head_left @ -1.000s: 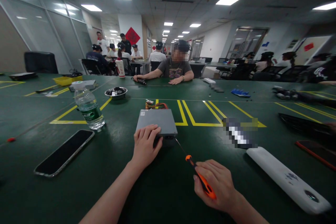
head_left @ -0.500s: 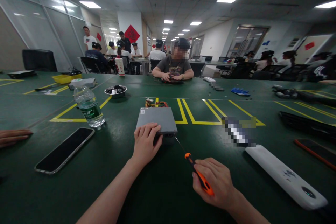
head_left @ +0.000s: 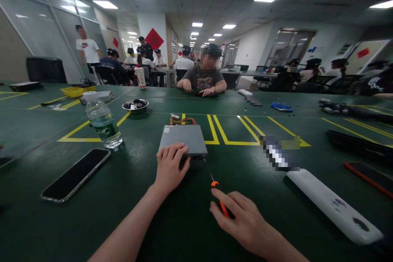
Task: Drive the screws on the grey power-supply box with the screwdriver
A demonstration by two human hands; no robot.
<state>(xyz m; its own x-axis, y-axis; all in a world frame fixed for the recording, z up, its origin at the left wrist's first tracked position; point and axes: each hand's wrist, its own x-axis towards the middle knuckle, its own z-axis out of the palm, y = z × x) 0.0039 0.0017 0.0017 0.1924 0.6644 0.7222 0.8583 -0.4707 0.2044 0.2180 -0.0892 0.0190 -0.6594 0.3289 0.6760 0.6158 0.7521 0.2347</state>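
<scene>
A grey computer power supply (head_left: 184, 136) lies flat on the green table, its bundle of coloured cables (head_left: 183, 120) at the far side. My left hand (head_left: 172, 163) grips its near left part, fingers over the top and thumb at the front face. In my right hand (head_left: 241, 219) is an orange and black screwdriver (head_left: 214, 184). Its shaft slants up to the near right corner of the power supply, and the tip is at that front face. My index finger and thumb lie along the handle, and the palm hides the handle's end.
Left of the power supply are a phone (head_left: 76, 175) and a water bottle (head_left: 104, 125). Behind them sits a metal bowl (head_left: 135, 106) with small parts. A white handheld device (head_left: 334, 208) lies at the right. Across the table a person (head_left: 202, 75) works.
My right hand has shifted slightly left and down, its fingers straighter on the screwdriver, which stands steeper. My left hand and the power supply stay put. Another person's hand at the left edge is gone.
</scene>
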